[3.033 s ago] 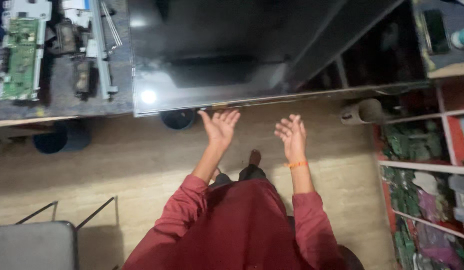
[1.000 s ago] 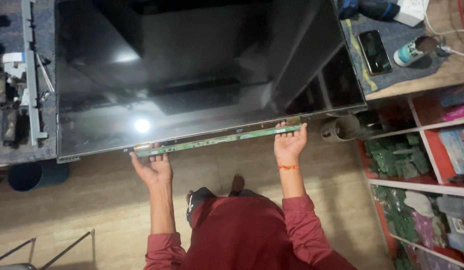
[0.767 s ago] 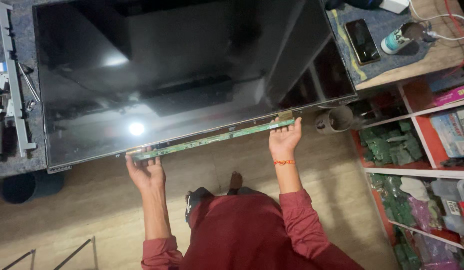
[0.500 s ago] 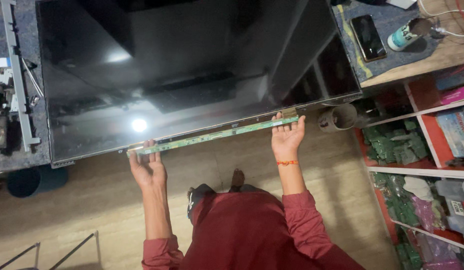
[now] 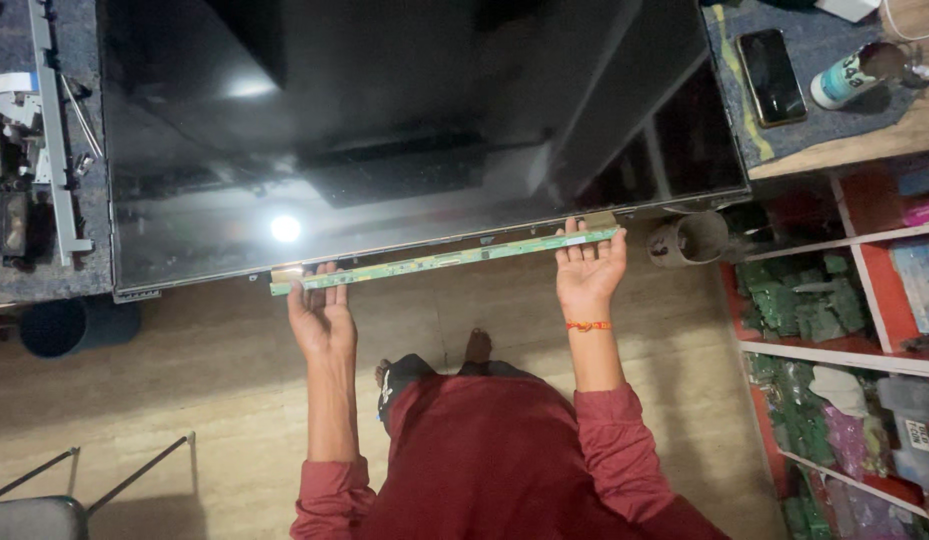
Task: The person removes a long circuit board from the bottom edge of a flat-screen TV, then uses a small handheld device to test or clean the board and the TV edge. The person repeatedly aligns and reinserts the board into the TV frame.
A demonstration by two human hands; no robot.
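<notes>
Under the near edge of the large dark display panel (image 5: 414, 140), the left hand (image 5: 321, 318) and right hand (image 5: 589, 272) lie open, palms up, fingertips propping the narrow green circuit strip (image 5: 444, 259) that runs between them. The step looks like lifting that edge; going further calls for both hands rising evenly so the strip stays unbent.

glossy black screen panel (image 5: 414, 130), green circuit strip (image 5: 444, 260).

A large glossy black screen panel (image 5: 414, 140) overhangs the bench; a dark phone (image 5: 771, 76) lies right.
</notes>
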